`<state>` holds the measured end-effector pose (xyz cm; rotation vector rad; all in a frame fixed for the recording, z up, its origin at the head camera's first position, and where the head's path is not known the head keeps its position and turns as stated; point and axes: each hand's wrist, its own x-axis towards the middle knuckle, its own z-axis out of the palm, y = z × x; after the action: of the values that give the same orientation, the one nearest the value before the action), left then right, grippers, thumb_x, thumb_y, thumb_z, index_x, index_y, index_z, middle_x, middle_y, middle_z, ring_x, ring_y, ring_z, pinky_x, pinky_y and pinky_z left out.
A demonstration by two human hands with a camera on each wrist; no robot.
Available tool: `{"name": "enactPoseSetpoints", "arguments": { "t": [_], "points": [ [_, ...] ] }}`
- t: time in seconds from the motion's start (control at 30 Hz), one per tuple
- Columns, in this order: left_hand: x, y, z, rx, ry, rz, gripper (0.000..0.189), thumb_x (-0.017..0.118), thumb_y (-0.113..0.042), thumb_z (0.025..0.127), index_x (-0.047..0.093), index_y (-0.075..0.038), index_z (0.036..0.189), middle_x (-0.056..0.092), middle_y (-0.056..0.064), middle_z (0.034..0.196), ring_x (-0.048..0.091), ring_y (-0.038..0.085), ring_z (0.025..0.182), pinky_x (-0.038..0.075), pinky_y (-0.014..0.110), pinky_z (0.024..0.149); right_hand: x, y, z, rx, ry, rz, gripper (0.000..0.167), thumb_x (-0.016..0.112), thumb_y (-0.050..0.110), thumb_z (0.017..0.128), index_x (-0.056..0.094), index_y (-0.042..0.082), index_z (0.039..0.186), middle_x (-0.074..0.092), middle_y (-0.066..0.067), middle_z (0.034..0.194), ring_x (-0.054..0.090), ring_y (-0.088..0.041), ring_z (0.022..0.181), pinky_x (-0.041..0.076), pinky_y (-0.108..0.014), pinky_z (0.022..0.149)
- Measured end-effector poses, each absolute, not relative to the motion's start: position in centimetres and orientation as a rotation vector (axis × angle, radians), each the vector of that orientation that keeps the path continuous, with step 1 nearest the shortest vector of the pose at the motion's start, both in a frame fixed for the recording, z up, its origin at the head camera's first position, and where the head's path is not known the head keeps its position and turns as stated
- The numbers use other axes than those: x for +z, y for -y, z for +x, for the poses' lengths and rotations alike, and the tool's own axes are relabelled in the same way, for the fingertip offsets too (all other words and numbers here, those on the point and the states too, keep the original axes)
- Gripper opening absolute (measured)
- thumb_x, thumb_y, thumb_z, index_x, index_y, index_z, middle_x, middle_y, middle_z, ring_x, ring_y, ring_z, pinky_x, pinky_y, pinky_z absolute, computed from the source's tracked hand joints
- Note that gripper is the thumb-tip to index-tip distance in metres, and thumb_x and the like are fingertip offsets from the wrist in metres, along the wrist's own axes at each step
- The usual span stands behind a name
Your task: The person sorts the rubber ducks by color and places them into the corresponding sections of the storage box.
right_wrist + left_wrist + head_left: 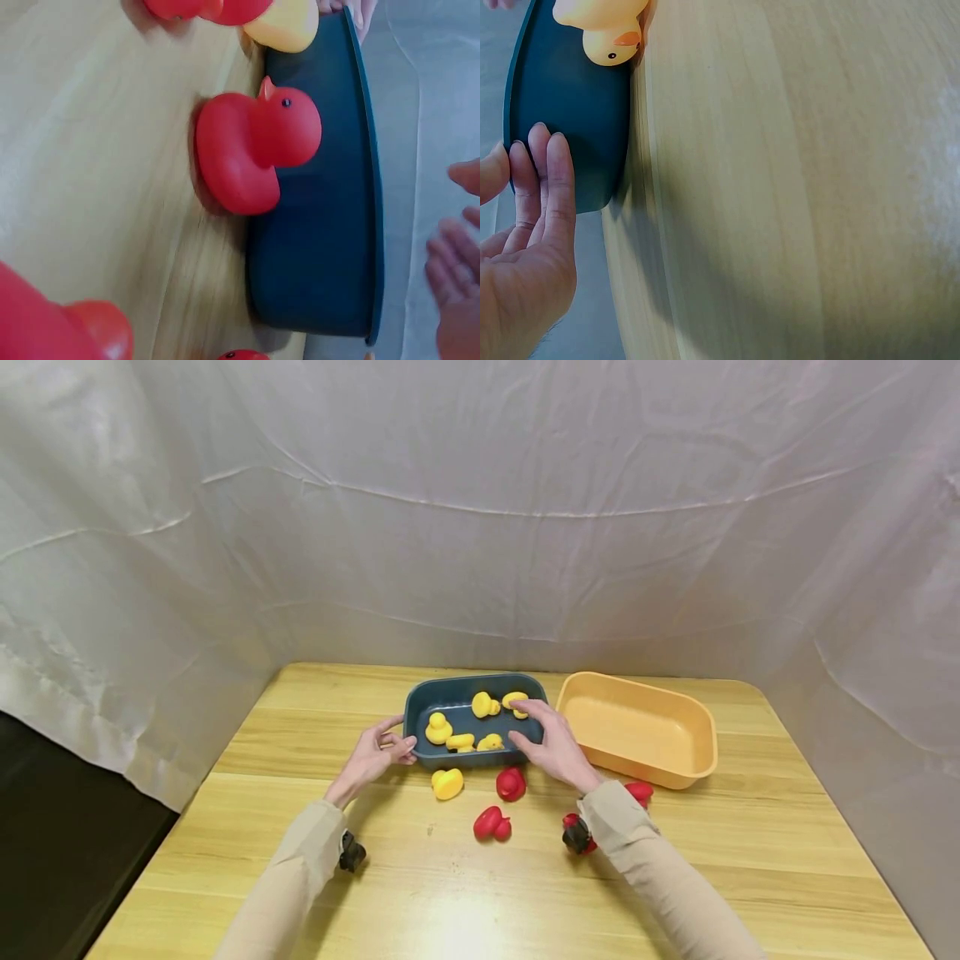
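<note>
A dark blue bin (468, 760) stands in the middle of the table with several yellow rubber ducks (438, 729) inside. My left hand (375, 756) holds the bin's left end; in the left wrist view its fingers (559, 180) lie against the outer wall, the thumb at the rim. Over the bin's right end is my right hand (552, 745), fingers spread and nothing between them, its fingertips near a yellow duck (514, 699). One yellow duck (447, 784) and a red duck (511, 783) sit on the table against the bin's near side.
Right of the blue bin stands an orange-yellow bin (637, 727) with nothing in it. Another red duck (489, 823) lies nearer on the wooden table (420, 893). More red ducks (640, 792) are partly hidden by the right forearm. A grey curtain (480, 568) surrounds the table.
</note>
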<state>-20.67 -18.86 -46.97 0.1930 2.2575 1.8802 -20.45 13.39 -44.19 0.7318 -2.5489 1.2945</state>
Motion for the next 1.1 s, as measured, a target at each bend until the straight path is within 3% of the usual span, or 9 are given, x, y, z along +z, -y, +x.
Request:
{"name": "enactPoseSetpoints", "arguments": {
  "t": [0.13,0.23,0.43,0.47,0.5,0.57,0.67,0.73,1.1],
  "points": [
    [-47.1,19.0,-20.7,1.881,-2.255,0.192,0.065,0.061,-0.007,0.1,0.028,0.008,0.154,0.066,0.003,0.082,0.074,0.019,0.079,0.063,0.046,0.088,-44.0,-12.6,-19.7,1.362,2.494,0.959,0.034,0.073,0.002,0.09,0.068,0.001,0.123,0.072,-0.014,0.115,0.069,-0.028,0.107,0.057,-0.044,0.1],
    [-47.1,19.0,-20.8,1.883,-2.254,0.192,0.065,0.062,-0.007,0.1,0.028,0.008,0.154,0.066,0.003,0.082,0.074,0.019,0.079,0.063,0.044,0.087,-44.0,-11.8,-19.1,1.36,2.566,1.153,0.03,0.071,0.007,0.092,0.069,0.0,0.122,0.074,-0.013,0.114,0.07,-0.024,0.104,0.059,-0.039,0.097],
    [-47.1,19.0,-20.7,1.872,-2.26,0.192,0.066,0.061,-0.008,0.1,0.028,0.008,0.154,0.067,0.004,0.083,0.074,0.021,0.08,0.063,0.045,0.088,-44.4,-10.2,-18.3,1.268,2.743,1.366,0.036,0.068,0.016,0.096,0.066,0.003,0.13,0.07,-0.009,0.131,0.064,-0.024,0.123,0.051,-0.04,0.11],
    [-47.1,18.9,-20.7,1.87,-2.262,0.19,0.066,0.061,-0.008,0.1,0.028,0.008,0.154,0.067,0.004,0.083,0.074,0.021,0.08,0.063,0.045,0.088,-44.5,-9.9,-18.2,1.261,2.753,1.387,0.037,0.068,0.015,0.096,0.065,0.003,0.131,0.069,-0.009,0.132,0.063,-0.025,0.123,0.051,-0.042,0.11],
    [-47.1,18.9,-20.7,1.869,-2.262,0.19,0.066,0.062,-0.008,0.1,0.028,0.008,0.154,0.067,0.004,0.083,0.074,0.021,0.08,0.063,0.045,0.088,-44.6,-9.8,-18.3,1.256,2.759,1.41,0.038,0.068,0.015,0.096,0.064,0.003,0.131,0.068,-0.01,0.132,0.067,-0.027,0.112,0.054,-0.04,0.104],
    [-47.1,18.9,-20.7,1.87,-2.263,0.182,0.065,0.062,-0.008,0.1,0.029,0.007,0.154,0.066,0.004,0.082,0.074,0.02,0.08,0.063,0.045,0.088,-44.9,-9.4,-18.3,1.224,2.785,1.435,0.04,0.068,0.014,0.095,0.063,0.004,0.133,0.067,-0.009,0.134,0.066,-0.027,0.112,0.054,-0.041,0.104],
    [-47.1,18.9,-20.8,1.875,-2.259,0.179,0.065,0.062,-0.008,0.1,0.029,0.007,0.154,0.066,0.005,0.083,0.074,0.019,0.079,0.063,0.043,0.087,-45.2,-8.9,-18.3,1.178,2.829,1.46,0.042,0.068,0.015,0.096,0.061,0.007,0.137,0.065,-0.007,0.138,0.065,-0.025,0.116,0.052,-0.041,0.107],
    [-47.2,18.9,-20.8,1.875,-2.256,0.177,0.065,0.062,-0.008,0.1,0.029,0.007,0.154,0.066,0.005,0.083,0.074,0.019,0.08,0.063,0.044,0.088,-45.3,-8.7,-18.3,1.157,2.872,1.449,0.044,0.067,0.017,0.096,0.06,0.009,0.139,0.063,-0.004,0.142,0.057,-0.022,0.132,0.045,-0.042,0.116],
    [-47.1,18.9,-20.8,1.872,-2.255,0.173,0.066,0.061,-0.009,0.1,0.028,0.007,0.154,0.066,0.003,0.083,0.074,0.021,0.081,0.062,0.046,0.089,-45.8,-8.8,-18.4,1.157,2.928,1.434,0.052,0.067,0.02,0.097,0.053,0.008,0.146,0.055,-0.005,0.15,0.048,-0.022,0.142,0.039,-0.045,0.121]
  ]
}}
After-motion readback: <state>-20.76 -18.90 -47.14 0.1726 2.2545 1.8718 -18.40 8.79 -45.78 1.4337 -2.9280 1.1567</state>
